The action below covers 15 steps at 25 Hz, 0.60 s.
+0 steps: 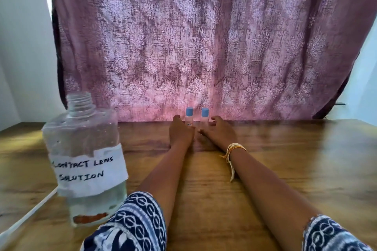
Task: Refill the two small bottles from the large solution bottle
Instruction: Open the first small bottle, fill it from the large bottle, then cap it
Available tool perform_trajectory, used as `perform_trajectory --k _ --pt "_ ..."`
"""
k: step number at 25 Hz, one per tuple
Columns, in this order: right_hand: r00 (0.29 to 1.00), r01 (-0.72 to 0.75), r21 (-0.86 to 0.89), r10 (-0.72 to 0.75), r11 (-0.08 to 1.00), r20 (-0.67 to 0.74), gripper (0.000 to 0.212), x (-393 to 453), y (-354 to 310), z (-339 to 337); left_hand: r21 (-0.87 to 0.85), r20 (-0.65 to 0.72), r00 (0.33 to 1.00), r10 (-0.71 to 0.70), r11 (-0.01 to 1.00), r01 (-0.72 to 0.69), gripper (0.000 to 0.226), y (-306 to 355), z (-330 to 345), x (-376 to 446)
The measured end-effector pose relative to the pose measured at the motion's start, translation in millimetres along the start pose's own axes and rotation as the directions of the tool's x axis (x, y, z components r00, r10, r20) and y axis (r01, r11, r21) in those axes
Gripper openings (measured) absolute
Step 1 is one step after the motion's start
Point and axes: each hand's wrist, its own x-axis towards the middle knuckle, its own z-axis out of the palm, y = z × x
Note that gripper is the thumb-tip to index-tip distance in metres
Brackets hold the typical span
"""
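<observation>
Navy-and-white patterned sleeves [138, 222] frame two bare forearms reaching toward 12 o'clock across a brown wooden table [306, 159].

Behind hangs a mauve patterned curtain [204, 36]. At 9 o'clock stands the large clear plastic solution bottle [85, 159], uncapped, hand-labelled "contact lens solution", partly filled. Left hand [180, 131] rests beside the left small clear bottle with a blue cap [189, 117]; right hand [217, 131], yellow thread band [234, 147] at the wrist, lies by the right small blue-capped bottle [204, 115]. Both bottles stand upright at 12 o'clock. Fingers curve loosely around them; whether they grip, I cannot tell.
</observation>
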Motion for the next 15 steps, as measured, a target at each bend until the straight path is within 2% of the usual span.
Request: perform_trajectory --k 3,6,15 --pt "0.999 0.035 0.020 -0.036 0.999 0.023 0.054 6 2 3 0.164 0.066 0.997 0.029 0.986 -0.039 0.041 -1 6 4" --pt "0.999 0.047 0.054 -0.047 0.997 0.011 0.029 8 6 4 0.200 0.087 0.993 0.076 0.975 -0.093 0.032 -1 2 0" --pt "0.997 0.059 0.069 -0.055 0.996 -0.054 0.041 -46 -14 -21 0.166 0.198 0.975 0.097 0.977 -0.131 0.033 2 -44 -52"
